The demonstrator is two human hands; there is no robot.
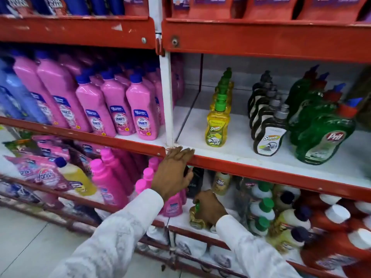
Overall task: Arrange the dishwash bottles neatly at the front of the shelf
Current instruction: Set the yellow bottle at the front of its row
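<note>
On the middle shelf stand three rows of dishwash bottles: yellow ones with green pumps, dark ones with grey pumps and big green Pril bottles. My left hand rests on the red front lip of that shelf, fingers over the edge, holding no bottle. One shelf lower, my right hand is closed around a small yellow bottle with a green cap near the front edge.
Pink Shakti bottles fill the shelf bay to the left. The lower shelf holds pink bottles, a dark bottle, green-capped bottles and red bottles with white caps. Tiled floor lies at the lower left.
</note>
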